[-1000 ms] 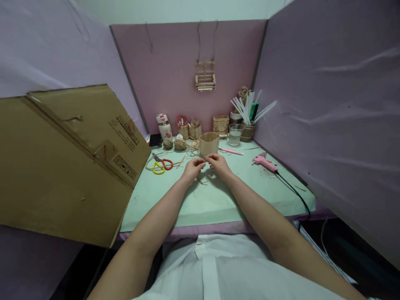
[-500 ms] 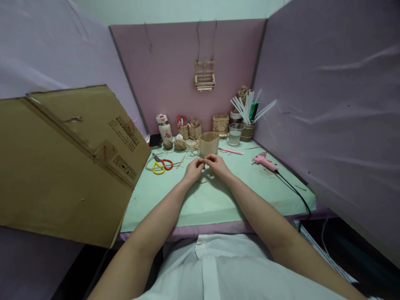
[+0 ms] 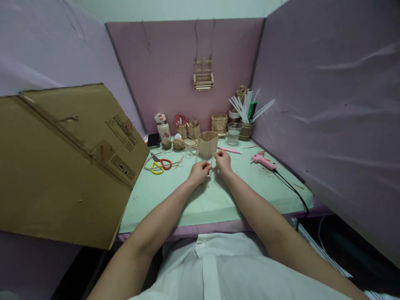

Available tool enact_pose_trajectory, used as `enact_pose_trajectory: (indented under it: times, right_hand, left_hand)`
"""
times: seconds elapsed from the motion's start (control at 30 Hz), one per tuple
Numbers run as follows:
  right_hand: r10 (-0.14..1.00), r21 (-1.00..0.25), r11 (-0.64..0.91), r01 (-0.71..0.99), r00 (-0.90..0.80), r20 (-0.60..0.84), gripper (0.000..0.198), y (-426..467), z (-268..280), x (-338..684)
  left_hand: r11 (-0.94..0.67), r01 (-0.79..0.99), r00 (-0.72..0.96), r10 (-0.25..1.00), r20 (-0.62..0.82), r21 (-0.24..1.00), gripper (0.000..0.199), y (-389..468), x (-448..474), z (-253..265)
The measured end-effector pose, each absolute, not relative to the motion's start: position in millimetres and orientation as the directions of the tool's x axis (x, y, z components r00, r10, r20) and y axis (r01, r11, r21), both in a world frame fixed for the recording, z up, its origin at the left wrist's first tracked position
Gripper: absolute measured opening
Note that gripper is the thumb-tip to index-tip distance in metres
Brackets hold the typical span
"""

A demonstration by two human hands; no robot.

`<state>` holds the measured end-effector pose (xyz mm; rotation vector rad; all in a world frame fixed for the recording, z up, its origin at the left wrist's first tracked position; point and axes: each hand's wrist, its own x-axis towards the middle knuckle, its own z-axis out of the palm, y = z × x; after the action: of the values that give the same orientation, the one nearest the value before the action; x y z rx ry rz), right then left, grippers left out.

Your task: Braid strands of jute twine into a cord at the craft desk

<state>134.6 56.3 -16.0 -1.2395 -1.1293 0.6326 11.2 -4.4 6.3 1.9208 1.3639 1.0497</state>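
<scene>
A thin pale strand (image 3: 213,160) runs between my two hands, just in front of a pot-like holder made of wooden sticks (image 3: 208,145). My left hand (image 3: 200,172) pinches its lower end with fingers closed. At the upper end, my right hand (image 3: 223,161) is closed in a pinch on the same strand. Whether it is twine or a thin sliver of wood cannot be made out. Small loose bits lie on the table below my hands. To the left are scissors (image 3: 161,163) with one red and one yellow handle, beside balls of twine (image 3: 179,144).
A large cardboard sheet (image 3: 62,166) leans over the table's left side. A pink glue gun (image 3: 264,161) with a black cord lies at right. Along the back stand a bottle (image 3: 163,127), a cup of liquid (image 3: 233,134) and a pot of white glue sticks (image 3: 246,130).
My hands have moved apart, the right one up and to the right, the left slightly lower. The thin strand now shows stretched between them. The view has shifted slightly.
</scene>
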Motion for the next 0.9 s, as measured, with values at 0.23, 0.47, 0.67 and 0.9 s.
enact_pose_trajectory:
  times: [0.23,0.47,0.67,0.9]
  right_hand:
    - [0.875,-0.944,0.304,0.132,0.353,0.331,0.017,53,-14,137]
    - [0.961,-0.941,0.275,-0.196,0.095,0.260,0.020,44,1,142]
    - [0.975,-0.904,0.186,-0.384,-0.041,0.218,0.032,39,10,139]
    - [0.983,-0.966,0.024,-0.258,-0.172,0.071,0.040,35,7,137]
  left_hand:
    - [-0.314,0.407,0.168,0.949,0.268,0.858,0.017,-6,10,7]
    - [-0.295,0.231,0.086,0.955,0.283,0.927,0.020,3,2,-5]
    - [-0.295,0.169,0.015,0.955,0.297,0.940,0.025,9,-7,-3]
    - [-0.378,0.213,0.084,0.926,0.369,0.901,0.021,8,-7,-2]
